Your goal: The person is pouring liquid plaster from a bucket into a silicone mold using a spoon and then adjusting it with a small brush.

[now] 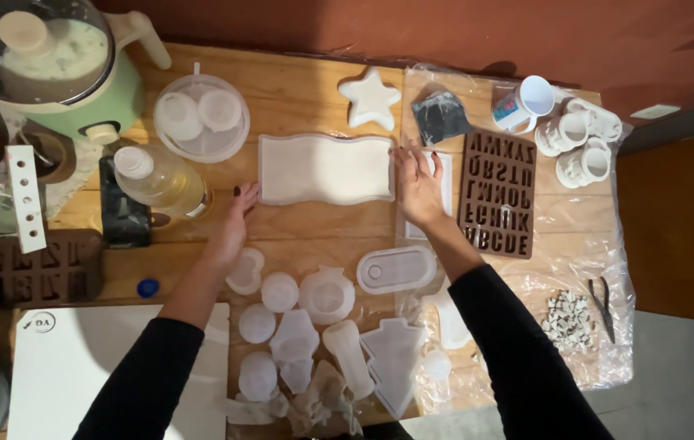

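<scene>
Both hands flanking wavy tray (325, 169), bottle (160, 177) alongside

Black long sleeves, dark-painted nails

Warm-lit wooden table (314, 81) against reddish-brown wall (445, 28), grey floor (681, 383).

Single head-worn view only, nothing second to overlap with. Looked almost straight down onto the wooden tabletop (314, 232) from above the near edge, facing away from the body. Arms entered from the bottom of frame, hands (417, 186) landing mid-picture beside the wavy white tray mould (325, 169). Close range, arm's length. Far tabletop edge and red-brown wall (412, 28) along the top; cooker pot (54, 61) clipped at top left, grey floor (677, 379) showing at bottom right.
</scene>
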